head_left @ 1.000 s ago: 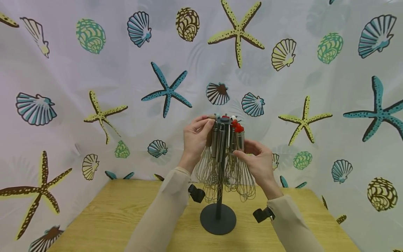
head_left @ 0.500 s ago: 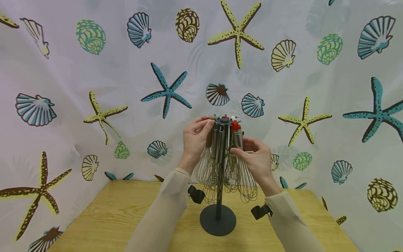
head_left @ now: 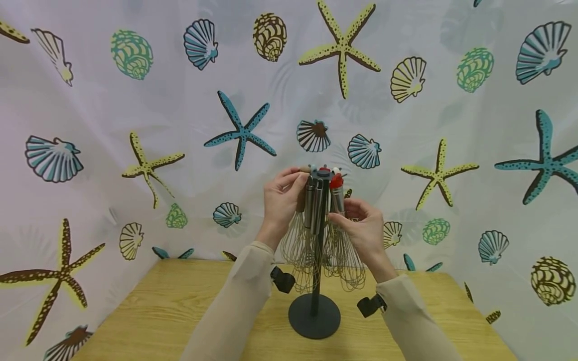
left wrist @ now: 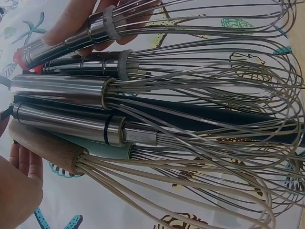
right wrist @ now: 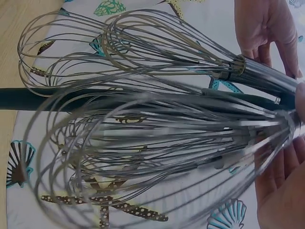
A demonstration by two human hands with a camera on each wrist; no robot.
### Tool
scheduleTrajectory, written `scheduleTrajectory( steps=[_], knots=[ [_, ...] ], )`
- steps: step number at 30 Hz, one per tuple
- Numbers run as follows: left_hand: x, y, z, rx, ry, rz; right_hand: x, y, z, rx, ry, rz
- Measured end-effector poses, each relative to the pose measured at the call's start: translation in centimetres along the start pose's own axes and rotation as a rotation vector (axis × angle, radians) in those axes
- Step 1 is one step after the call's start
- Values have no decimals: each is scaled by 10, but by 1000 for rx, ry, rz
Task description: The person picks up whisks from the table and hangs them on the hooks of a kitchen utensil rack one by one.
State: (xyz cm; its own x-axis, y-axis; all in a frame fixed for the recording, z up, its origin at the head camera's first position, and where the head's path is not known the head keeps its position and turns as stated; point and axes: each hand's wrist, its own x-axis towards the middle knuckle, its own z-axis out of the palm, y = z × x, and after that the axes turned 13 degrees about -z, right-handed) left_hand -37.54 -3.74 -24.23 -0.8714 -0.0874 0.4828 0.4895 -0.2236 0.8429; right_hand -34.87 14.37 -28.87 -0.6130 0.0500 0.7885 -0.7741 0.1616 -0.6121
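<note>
Several wire whisks hang around a black rotating-style stand (head_left: pixel 314 321). My right hand (head_left: pixel 365 231) holds a steel-handled whisk with a red end (left wrist: pixel 71 46), thumb on the near side and fingers behind. It sits at the stand's right, its red top up against the rack's crown (head_left: pixel 323 174). A second red-ended whisk (left wrist: pixel 90 65) hangs just beside it. At the upper left, my left hand (head_left: pixel 281 200) pinches the top of a wooden-handled whisk (left wrist: pixel 50 145). Between the hands hang steel-handled whisks (left wrist: pixel 66 119) with loop ends. A pale teal handle (left wrist: pixel 107 149) is partly hidden behind them.
The stand's round base rests on a wooden table (head_left: pixel 180 301). A white curtain (head_left: pixel 180 85) printed with shells and starfish surrounds the table's back and sides. Black camera mounts (head_left: pixel 282 280) sit at the cuffs. The whisks' wire loops overlap closely below the rack.
My right hand has brought the red-ended whisk left, in closer to the stand, and its tilted handle now lines up with the rack. My left hand stays in place.
</note>
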Motion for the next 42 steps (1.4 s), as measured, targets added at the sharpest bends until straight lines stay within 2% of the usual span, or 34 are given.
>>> scheduleTrajectory(
  steps=[5, 14, 19, 27, 31, 37, 42],
  knots=[
    [0, -3, 1, 6, 2, 0, -4, 5, -5, 88, -39, 29],
    [-1, -3, 5, -8, 1, 3, -7, 4, -16, 125, -106, 71],
    [-1, -5, 6, -21, -4, -1, -10, 3, -16, 132, -91, 52],
    [-1, -6, 4, -8, 11, 11, -11, 4, -8, 73, -43, 37],
    [-1, -5, 2, 2, 13, 13, -11, 6, -8, 73, -47, 26],
    [-2, -5, 1, 25, 10, 6, -16, 10, -12, 86, -46, 44],
    [-2, -4, 1, 44, 11, 30, -20, 14, -16, 99, -50, 61]
  ],
)
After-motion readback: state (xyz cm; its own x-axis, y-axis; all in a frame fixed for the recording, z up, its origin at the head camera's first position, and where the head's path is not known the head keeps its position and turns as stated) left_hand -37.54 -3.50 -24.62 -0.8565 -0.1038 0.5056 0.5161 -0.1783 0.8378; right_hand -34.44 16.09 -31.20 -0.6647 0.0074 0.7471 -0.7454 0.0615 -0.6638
